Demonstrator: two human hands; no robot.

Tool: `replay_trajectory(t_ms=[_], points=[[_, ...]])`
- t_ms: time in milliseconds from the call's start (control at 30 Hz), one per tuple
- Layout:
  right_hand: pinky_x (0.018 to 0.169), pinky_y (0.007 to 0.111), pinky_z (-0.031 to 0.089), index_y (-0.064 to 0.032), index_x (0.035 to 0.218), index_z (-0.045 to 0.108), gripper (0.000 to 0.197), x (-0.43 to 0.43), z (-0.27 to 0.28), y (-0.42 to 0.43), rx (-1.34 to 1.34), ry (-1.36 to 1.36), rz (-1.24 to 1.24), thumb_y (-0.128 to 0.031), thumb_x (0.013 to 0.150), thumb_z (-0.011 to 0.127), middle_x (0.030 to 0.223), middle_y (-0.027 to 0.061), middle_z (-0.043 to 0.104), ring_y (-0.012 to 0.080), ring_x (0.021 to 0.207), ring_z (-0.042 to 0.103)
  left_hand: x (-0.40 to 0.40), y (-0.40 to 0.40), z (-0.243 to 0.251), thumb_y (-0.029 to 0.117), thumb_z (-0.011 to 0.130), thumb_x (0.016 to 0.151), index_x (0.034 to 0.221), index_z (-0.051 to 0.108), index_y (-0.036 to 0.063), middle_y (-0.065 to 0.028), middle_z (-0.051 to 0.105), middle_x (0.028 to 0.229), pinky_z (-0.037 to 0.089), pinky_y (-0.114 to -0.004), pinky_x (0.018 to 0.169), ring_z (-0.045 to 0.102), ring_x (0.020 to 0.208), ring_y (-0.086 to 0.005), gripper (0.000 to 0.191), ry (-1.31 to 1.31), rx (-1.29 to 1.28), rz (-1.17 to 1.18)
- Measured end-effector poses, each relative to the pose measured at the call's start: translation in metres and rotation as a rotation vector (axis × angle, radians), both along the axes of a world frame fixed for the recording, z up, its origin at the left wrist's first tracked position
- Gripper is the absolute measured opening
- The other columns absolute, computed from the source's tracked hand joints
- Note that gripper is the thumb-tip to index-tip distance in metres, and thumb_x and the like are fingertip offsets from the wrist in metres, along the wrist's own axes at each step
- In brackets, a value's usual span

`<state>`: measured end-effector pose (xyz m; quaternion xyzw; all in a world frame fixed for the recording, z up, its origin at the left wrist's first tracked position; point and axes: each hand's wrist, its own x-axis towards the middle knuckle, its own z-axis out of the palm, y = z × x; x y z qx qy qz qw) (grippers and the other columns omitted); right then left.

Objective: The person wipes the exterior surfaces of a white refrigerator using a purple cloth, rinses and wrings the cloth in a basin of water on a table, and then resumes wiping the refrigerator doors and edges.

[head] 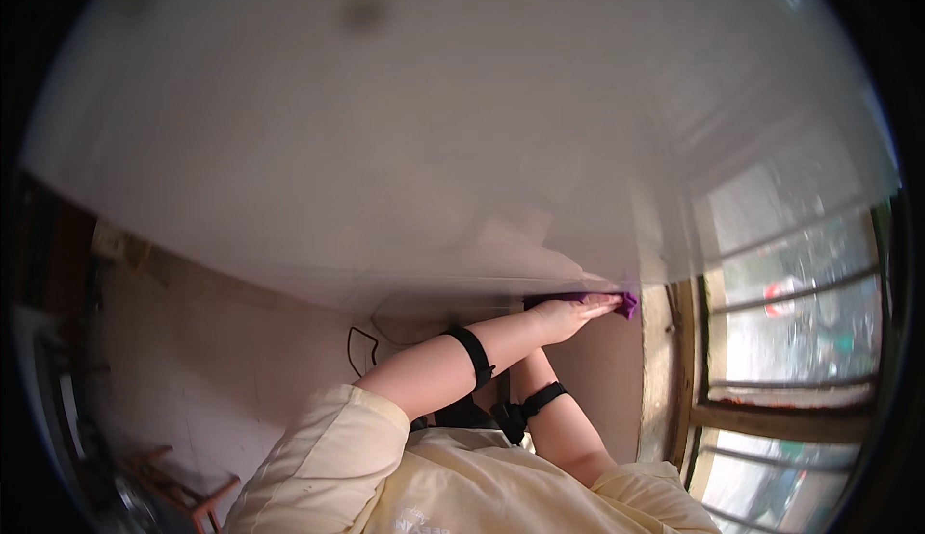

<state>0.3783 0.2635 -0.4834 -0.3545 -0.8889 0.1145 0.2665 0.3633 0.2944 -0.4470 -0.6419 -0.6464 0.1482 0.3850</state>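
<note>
My left hand (572,316) reaches across to the right, its fingers extended and lying along a purple cloth (630,306). The cloth is bunched past the fingertips, and a darker strip of it runs behind the hand. Hand and cloth are at the side of a large glossy pale panel (405,166), which mirrors the arm and the window. My right forearm (571,418) rises behind the left one, and the right hand is hidden there. Each forearm wears a black strap.
To the right is a wooden-framed window (788,339) with horizontal bars. A pale ledge or post (654,368) runs beside it. A thin dark cable (352,350) loops left of my arm. A reddish-brown wooden stool or chair frame (195,498) stands at lower left.
</note>
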Motion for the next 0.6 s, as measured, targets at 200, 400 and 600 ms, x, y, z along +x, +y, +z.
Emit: replay_trajectory(t_ms=[200, 400, 600], points=[[0.098, 0.046, 0.039, -0.0029, 0.117, 0.049, 0.035, -0.003, -0.029, -0.111, -0.462, 0.176, 0.459, -0.013, 0.085, 0.053, 0.109, 0.0173, 0.054, 0.0326, 0.108, 0.051, -0.029, -0.127, -0.011, 0.008, 0.037, 0.089, 0.137, 0.043, 0.0149, 0.0015, 0.036, 0.146, 0.034, -0.026, 0.101, 0.041, 0.126, -0.0124, 0.049, -1.931, -0.047, 0.049], [0.097, 0.043, 0.04, -0.0027, 0.117, 0.05, 0.033, -0.043, -0.044, -0.261, -0.93, 0.144, 0.697, -0.011, 0.085, 0.052, 0.109, 0.0158, 0.055, 0.03, 0.106, 0.052, -0.08, -0.297, -0.01, 0.009, 0.038, 0.088, 0.127, 0.053, 0.0139, 0.0055, 0.043, 0.14, 0.041, -0.026, 0.099, 0.046, 0.123, -0.012, 0.042, -1.449, -0.13, 0.121], [0.095, 0.041, 0.042, -0.0026, 0.117, 0.05, 0.032, -0.064, -0.041, -0.378, -1.22, 0.122, 0.733, -0.008, 0.086, 0.051, 0.108, 0.0143, 0.055, 0.0275, 0.104, 0.054, -0.095, -0.413, -0.017, 0.01, 0.049, 0.082, 0.11, 0.063, 0.0095, 0.0023, 0.052, 0.131, 0.046, -0.026, 0.093, 0.049, 0.12, -0.0167, 0.032, -0.805, 0.063, 0.005]])
